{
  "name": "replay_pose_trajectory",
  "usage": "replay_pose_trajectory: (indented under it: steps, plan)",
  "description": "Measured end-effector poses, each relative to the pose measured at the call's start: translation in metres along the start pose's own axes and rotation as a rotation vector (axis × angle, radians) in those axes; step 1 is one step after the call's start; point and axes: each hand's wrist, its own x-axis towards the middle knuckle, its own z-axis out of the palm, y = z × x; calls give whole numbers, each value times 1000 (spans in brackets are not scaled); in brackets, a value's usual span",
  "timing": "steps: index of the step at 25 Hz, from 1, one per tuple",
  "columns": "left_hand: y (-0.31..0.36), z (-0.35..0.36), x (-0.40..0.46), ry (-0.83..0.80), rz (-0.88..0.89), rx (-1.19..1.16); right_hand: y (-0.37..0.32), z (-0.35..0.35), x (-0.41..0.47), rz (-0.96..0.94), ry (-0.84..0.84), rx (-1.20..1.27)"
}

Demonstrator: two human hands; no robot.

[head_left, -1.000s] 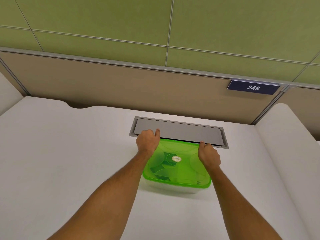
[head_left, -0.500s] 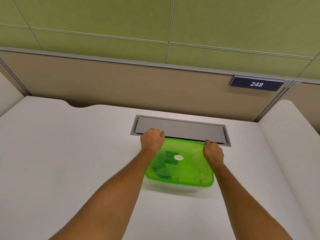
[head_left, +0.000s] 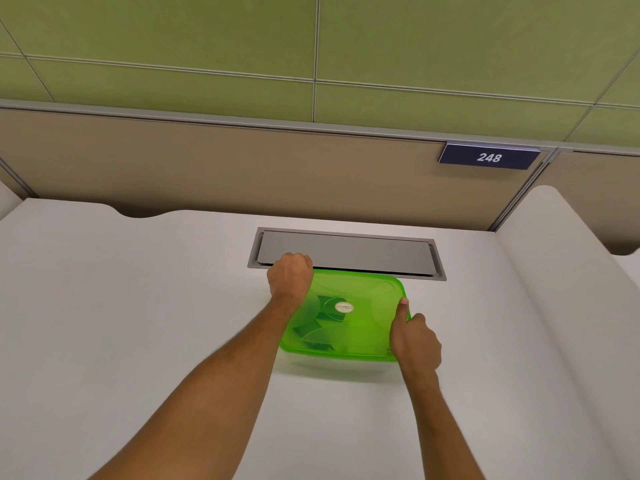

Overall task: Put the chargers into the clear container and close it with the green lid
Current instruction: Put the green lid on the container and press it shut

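The translucent green lid (head_left: 360,323) lies on top of the clear container (head_left: 332,364), of which only a thin strip of wall shows under the lid's near edge. Dark chargers (head_left: 320,327) show through the lid on the left side. My left hand (head_left: 290,279) is curled over the lid's far left corner, fingers closed. My right hand (head_left: 414,337) grips the right edge close to the near right corner, with the thumb pressed flat on the lid's rim.
The container stands on a white desk (head_left: 121,323), right in front of a closed grey cable hatch (head_left: 346,252). A beige partition (head_left: 207,168) bearing a sign "248" (head_left: 489,157) runs behind. A white desk section (head_left: 568,271) lies to the right.
My right hand has slid from the lid's far right corner toward me along the right edge. My left hand stays on the far left corner.
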Motion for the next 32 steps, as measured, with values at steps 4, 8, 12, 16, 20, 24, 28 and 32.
replay_pose_trajectory:
  steps: [4, 8, 12, 16, 20, 24, 28, 32]
  plan:
    - [-1, 0, 2, 5, 16, -12, 2, 1, 6, -88, 17, 56]
    - [0, 2, 1, 20, 13, -5, 1, 0, 5, -148, 46, 55]
    - [-1, 2, 2, 25, 8, 0, 0, -4, 0, -127, 38, 64]
    - [-2, 0, 0, 25, 16, 31, -2, -14, -2, -61, -82, -21]
    - [5, -11, -4, 19, 130, 22, 1, -20, -10, 12, -84, -69]
    - [12, -14, -35, -211, 468, 95, -2, -18, -19, 83, -147, 101]
    - [3, -2, -75, -310, 605, 207, -2, -16, -21, 137, -102, 166]
    - [0, 3, -82, -287, 601, 270, 2, -8, -22, 93, -57, 152]
